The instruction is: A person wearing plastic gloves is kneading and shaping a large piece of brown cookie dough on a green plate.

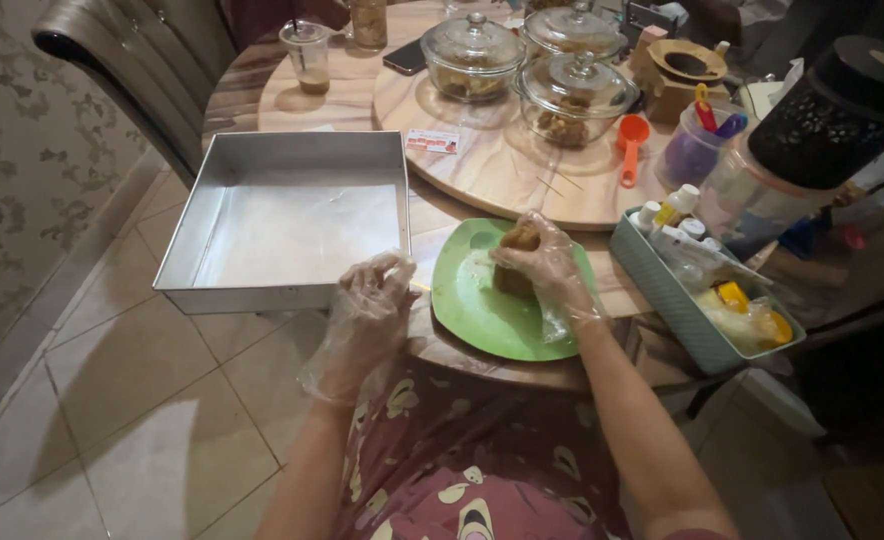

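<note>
Right hand (547, 268) pinches brown dough lump (518, 255) over green plate (482, 310), left hand (374, 300) loosely curled, empty; lump looks soft, sticky, light—cup underneath.

Both hands are covered in thin clear plastic gloves. The left hand (370, 300) is held out in front with the fingers curled loosely inward, nothing gripped in it, and the glove is bunched up loose around the wrist. The right hand (547, 265) is reached further forward, its fingers closed in a grip around something brownish. Both forearms are bare and are angled up and inward from the bottom of the view.
</note>
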